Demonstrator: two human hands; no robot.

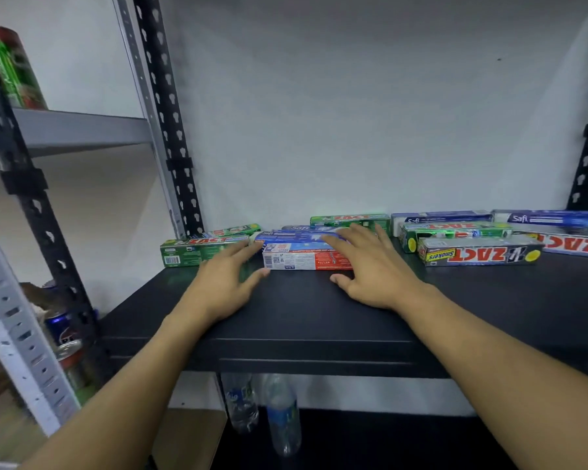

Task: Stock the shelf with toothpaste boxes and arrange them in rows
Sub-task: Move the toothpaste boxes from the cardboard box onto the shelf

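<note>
While both hands rest at the ends of a white and red toothpaste box (pixel 306 258), the step in hand looks like lining it up in a row. That box lies flat on the black shelf (pixel 319 317), in the middle, well back from the near edge. The left hand (pixel 224 278) has straight, loose fingers at the box's left end. The right hand (pixel 370 268) lies flat over the right end, fingers spread and not curled round it.

Just behind lies a blue box (pixel 296 237). A green Zact box (pixel 197 251) sits at the left. To the right lie a silver Zact Smokers box (pixel 479 254) and blue Safi boxes (pixel 442 219), a bit crooked.

I think the next move needs a soft, even push, so the box slides straight back and does not bump the others. A wide strip of shelf lies between the boxes and the near edge for the hands to slide on. The far wall (pixel 353 113) stops the boxes. Past the near edge is a drop, with water bottles (pixel 282 415) below.
</note>
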